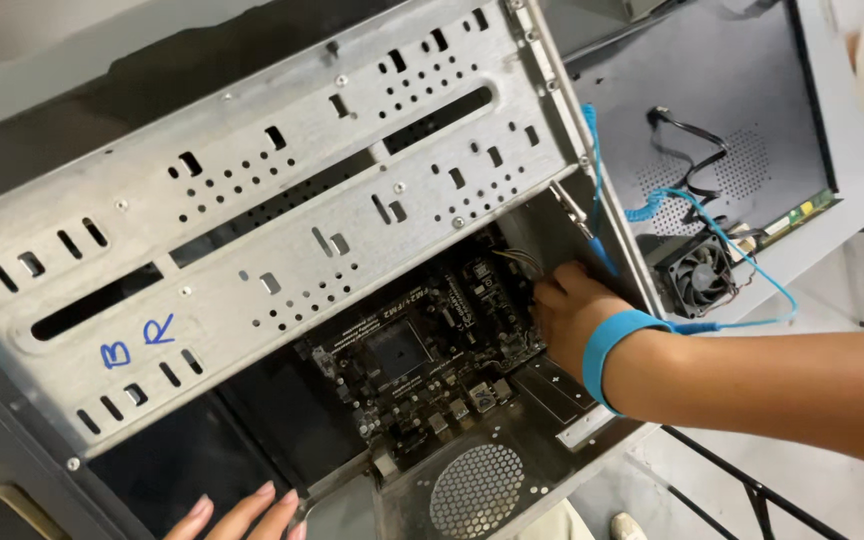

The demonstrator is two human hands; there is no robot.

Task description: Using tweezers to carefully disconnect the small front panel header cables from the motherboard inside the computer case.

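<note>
Fingers (552, 292) on dusty black motherboard (432, 345)

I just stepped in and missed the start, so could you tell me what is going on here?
A person is working inside an open computer case. Their right hand, wearing a blue wrist strap with a coiled blue cord, reaches in beside the black motherboard, near some cables. Their left hand rests on the case's lower edge. A small cooling fan lies on a grey panel beside the case.
</note>
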